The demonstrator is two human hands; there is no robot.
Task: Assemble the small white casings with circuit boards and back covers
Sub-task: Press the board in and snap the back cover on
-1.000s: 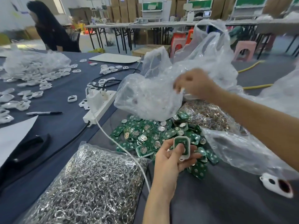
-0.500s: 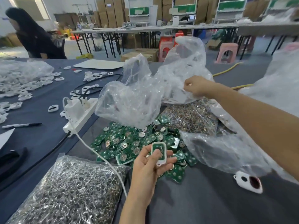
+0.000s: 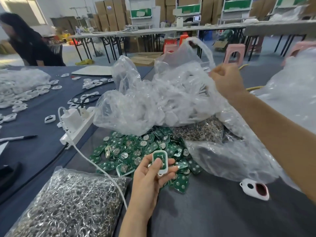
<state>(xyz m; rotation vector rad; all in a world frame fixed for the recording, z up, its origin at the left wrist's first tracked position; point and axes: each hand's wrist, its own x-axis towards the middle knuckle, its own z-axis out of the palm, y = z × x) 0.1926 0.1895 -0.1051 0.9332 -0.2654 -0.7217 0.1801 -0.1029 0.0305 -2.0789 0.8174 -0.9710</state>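
Left hand grips a white casing with a green board inside. Right hand clutches a clear plastic bag.

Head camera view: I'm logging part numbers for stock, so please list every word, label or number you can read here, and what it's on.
Nothing here reads clearly.
Cardboard boxes: blue labels, too blurred.
Green shelf panels: pale marks, too blurred.
Circuit boards: print too small.
White casing held in the left hand: no legible print.
Plastic bag gripped by the right hand: no print visible.
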